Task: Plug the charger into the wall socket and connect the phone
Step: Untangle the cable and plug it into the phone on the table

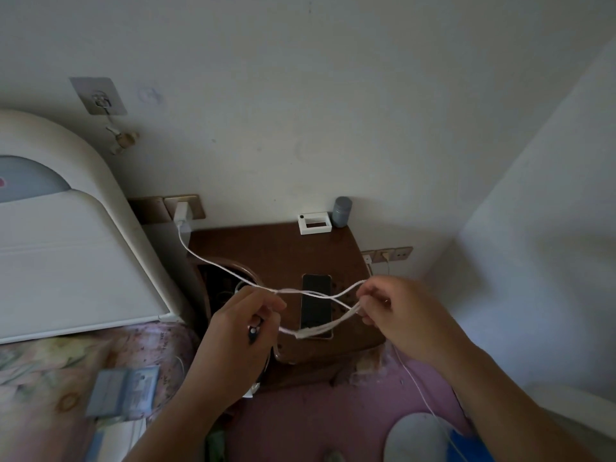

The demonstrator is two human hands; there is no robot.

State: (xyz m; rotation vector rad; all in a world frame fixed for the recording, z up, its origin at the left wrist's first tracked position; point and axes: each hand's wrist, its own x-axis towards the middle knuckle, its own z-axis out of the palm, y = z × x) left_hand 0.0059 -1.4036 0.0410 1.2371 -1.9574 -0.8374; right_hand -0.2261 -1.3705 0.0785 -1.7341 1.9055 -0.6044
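Charger (182, 211) in wall socket (185, 206), phone (316, 303) on nightstand (266, 251)

White cable (320, 295) looped between both hands, above phone (316, 305).

The white cable (213, 265) crosses the middle of the phone (316, 305), and a bunched loop covers the phone's near edge, so any port there cannot be seen. The cable's free end is lost inside the right hand (396, 315), whose curled fingers hide how the strands are gripped. The left hand (246, 325) covers part of a small dark object it carries, too indistinct to identify. Both forearms run off the bottom edge. The grey packet (123, 393) on the bed (50, 361) is blurred, its print unreadable. The headboard (66, 248) is cut by the left edge.
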